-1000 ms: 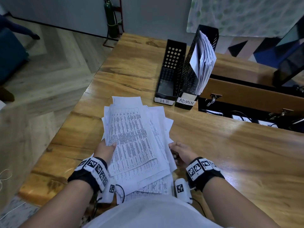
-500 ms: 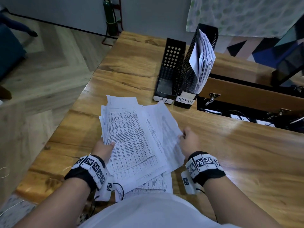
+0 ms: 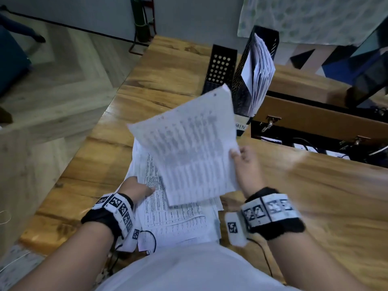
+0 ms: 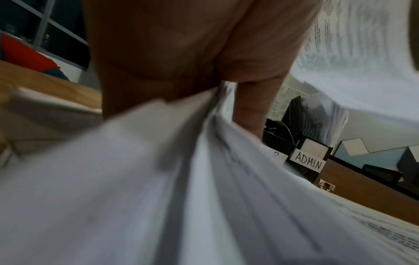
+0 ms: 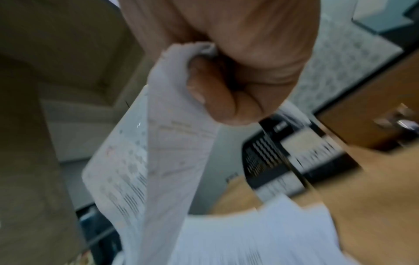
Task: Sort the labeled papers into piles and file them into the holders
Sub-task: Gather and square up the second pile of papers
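Filing under way, seen from the head and both wrist views. The right hand [image 3: 246,164] pinches one sheet [image 3: 189,148] by its right edge, thumb on top and fingers curled beneath, as the right wrist view confirms; the sheet is raised clear of the stack [image 3: 178,217] and tilts up toward the holders, its print blurred and its label unreadable. The left hand [image 3: 136,189] grips the stack at its left edge, thumb [image 4: 251,107] over the top page and the other fingers hidden beneath the paper. The stack is in front of the person's body, above the near edge of the table [image 3: 315,206], its pages fanned unevenly; whether it rests on the wood or hangs from the hand cannot be told. Two black holders stand side by side at the far side of the table. The ADMIN holder [image 3: 249,80], on the right, already carries a thick sheaf of pages leaning out to its right. The left holder [image 3: 220,68] shows no paper above its perforated wall; its label is mostly hidden, only a partial letter showing in the left wrist view. By this evidence one category appears filed, while the stack and the lifted sheet remain to be placed. No separate sorted piles lie on the table, so what remains is probably a single batch for the left holder, though its labels cannot be read to confirm this.
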